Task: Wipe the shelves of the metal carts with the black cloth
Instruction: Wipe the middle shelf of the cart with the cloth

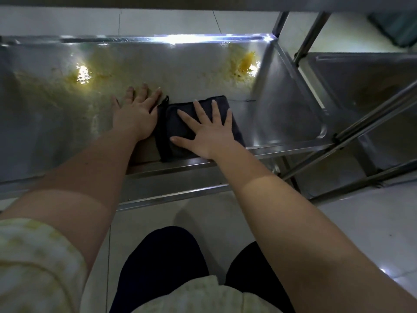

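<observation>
Hands both lie flat, fingers spread wide: the right hand (207,134) presses on the folded black cloth (176,127); the left hand (135,114) rests on the cart shelf (203,71) just left of it. The cloth's longer side runs roughly along the shelf's near rim. Yellow stains (246,62) lie beyond the cloth.

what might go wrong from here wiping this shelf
The left hand rests flat on the shelf near the yellow residue, so it may pick up grime. The black cloth under the right hand is folded small; one pass may smear the far-right yellow patch instead of lifting it.
</observation>
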Motion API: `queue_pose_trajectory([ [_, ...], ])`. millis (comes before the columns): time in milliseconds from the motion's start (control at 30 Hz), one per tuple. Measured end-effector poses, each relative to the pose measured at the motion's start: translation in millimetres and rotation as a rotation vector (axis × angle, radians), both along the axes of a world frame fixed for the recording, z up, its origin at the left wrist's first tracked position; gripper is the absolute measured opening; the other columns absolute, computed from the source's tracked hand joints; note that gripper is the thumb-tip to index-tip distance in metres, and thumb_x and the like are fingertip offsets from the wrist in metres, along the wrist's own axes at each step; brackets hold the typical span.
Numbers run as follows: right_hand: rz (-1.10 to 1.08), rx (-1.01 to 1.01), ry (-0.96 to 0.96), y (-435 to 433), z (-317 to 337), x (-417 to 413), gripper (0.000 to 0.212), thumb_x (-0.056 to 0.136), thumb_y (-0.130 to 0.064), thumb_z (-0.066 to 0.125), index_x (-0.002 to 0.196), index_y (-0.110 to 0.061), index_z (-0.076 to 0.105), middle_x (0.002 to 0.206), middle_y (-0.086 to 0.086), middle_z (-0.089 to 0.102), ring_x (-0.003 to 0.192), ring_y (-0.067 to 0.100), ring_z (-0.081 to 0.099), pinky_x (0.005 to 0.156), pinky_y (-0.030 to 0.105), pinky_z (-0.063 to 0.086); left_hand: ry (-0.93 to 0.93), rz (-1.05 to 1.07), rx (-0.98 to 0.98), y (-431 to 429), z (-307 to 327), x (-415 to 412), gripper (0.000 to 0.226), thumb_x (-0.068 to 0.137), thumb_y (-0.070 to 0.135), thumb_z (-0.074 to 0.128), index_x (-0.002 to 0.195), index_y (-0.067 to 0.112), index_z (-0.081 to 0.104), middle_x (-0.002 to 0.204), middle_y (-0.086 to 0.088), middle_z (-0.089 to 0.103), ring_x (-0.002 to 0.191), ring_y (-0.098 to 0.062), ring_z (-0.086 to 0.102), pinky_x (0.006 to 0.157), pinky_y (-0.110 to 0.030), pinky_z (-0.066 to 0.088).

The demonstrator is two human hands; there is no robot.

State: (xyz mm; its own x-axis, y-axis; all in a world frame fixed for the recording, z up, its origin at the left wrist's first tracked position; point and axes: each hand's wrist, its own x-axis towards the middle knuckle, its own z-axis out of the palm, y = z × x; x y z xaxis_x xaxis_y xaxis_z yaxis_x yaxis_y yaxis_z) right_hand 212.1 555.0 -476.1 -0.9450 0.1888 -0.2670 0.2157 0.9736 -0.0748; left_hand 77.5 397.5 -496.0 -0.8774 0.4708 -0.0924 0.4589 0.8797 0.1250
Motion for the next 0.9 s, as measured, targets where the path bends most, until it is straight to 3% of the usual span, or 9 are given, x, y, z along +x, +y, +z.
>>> queue_pose_trajectory([
  [133,-0.042,-0.034,0.061,48.3,-2.0,13.4,0.08,0.08,-0.087,0.025,0.15,-0.056,0.0,0.164,-0.013,-0.01,0.149,0.033,-0.016,0.116,0.06,-0.012,-0.009,-0.011,0.017,-2.1,0.6,-0.3,0.053,0.102,0.056,0.016,0.154,0.048,0.008,0.165,0.01,0.001,0.152,-0.024,0.0,0.116,-0.061,-0.003],
  [333,-0.474,0.019,0.008,186.3,3.8,69.7,0.082,0.079,-0.089,0.025,0.149,-0.056,0.0,0.164,-0.014,-0.01,0.15,0.031,-0.012,0.117,0.058,-0.009,0.009,0.001,0.012,3.0,0.7,4.3,0.054,0.101,0.056,0.017,0.154,0.046,0.009,0.165,0.009,0.003,0.152,-0.027,0.001,0.115,-0.062,-0.001],
  [500,-0.585,0.029,-0.027,183.7,4.6,60.2,0.083,0.077,-0.091,0.015,0.15,-0.054,-0.004,0.163,-0.011,-0.016,0.148,0.036,-0.017,0.114,0.063,-0.013,0.029,-0.005,-0.018,7.4,-0.2,5.3,0.055,0.102,0.054,0.016,0.155,0.044,0.007,0.166,0.007,0.002,0.151,-0.03,0.0,0.114,-0.064,-0.001],
  [600,-0.48,0.035,0.024,132.4,-0.5,9.0,0.084,0.078,-0.09,0.015,0.151,-0.052,-0.002,0.164,-0.008,-0.013,0.148,0.04,-0.015,0.113,0.066,-0.011,0.029,-0.005,-0.013,7.0,0.4,3.8,0.055,0.102,0.053,0.017,0.155,0.045,0.005,0.166,0.008,0.0,0.152,-0.029,-0.001,0.115,-0.064,-0.002],
  [767,-0.049,0.006,0.105,26.9,-7.8,-72.6,0.079,0.083,-0.086,0.015,0.152,-0.051,0.0,0.165,-0.006,-0.007,0.148,0.039,-0.014,0.113,0.066,-0.01,0.076,0.031,0.011,3.2,-4.6,0.0,0.061,0.104,0.046,0.018,0.154,0.038,-0.017,0.165,0.005,-0.013,0.152,-0.023,-0.01,0.113,-0.066,-0.009],
  [900,-0.036,-0.036,0.128,60.0,-7.3,-80.7,0.079,0.081,-0.088,0.022,0.151,-0.054,0.006,0.165,-0.012,-0.002,0.15,0.032,-0.01,0.116,0.06,-0.01,0.044,0.031,0.033,1.9,-7.4,-3.6,0.059,0.103,0.049,0.018,0.155,0.04,-0.008,0.165,0.006,-0.011,0.151,-0.025,-0.013,0.116,-0.062,-0.008],
])
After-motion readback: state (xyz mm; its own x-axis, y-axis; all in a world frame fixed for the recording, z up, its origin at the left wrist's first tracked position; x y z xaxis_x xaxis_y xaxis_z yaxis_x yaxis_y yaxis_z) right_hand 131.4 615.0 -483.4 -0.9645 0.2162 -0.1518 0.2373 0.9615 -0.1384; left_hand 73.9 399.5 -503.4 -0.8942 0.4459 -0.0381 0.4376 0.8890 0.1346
